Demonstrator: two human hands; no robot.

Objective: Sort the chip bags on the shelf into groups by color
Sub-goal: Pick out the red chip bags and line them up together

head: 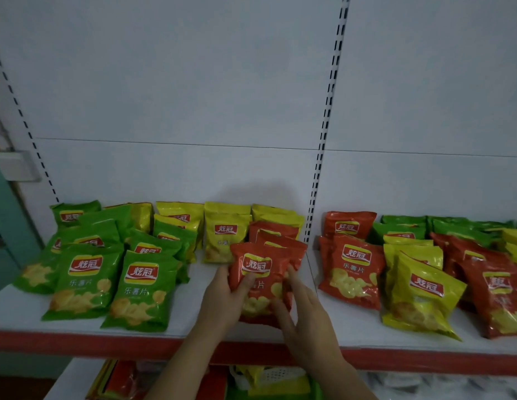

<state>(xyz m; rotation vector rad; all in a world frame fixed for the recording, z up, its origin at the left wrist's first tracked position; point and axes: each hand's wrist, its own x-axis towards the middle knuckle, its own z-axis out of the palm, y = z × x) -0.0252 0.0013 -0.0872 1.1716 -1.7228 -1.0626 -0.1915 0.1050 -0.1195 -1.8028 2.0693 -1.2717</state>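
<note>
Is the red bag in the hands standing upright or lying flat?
Upright, slightly tilted: the red bag has its logo on top, and both hands, left and right, grip its sides.

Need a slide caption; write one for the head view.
Both hands hold a red chip bag at the shelf front.

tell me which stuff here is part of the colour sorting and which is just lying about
Part of the job:
- red bag, held by left hand and right hand
- green bags
- yellow bags
- mixed bags right of the upright
- shelf

Just lying about:
- packets on the lower shelf
- white box on the left wall
</note>
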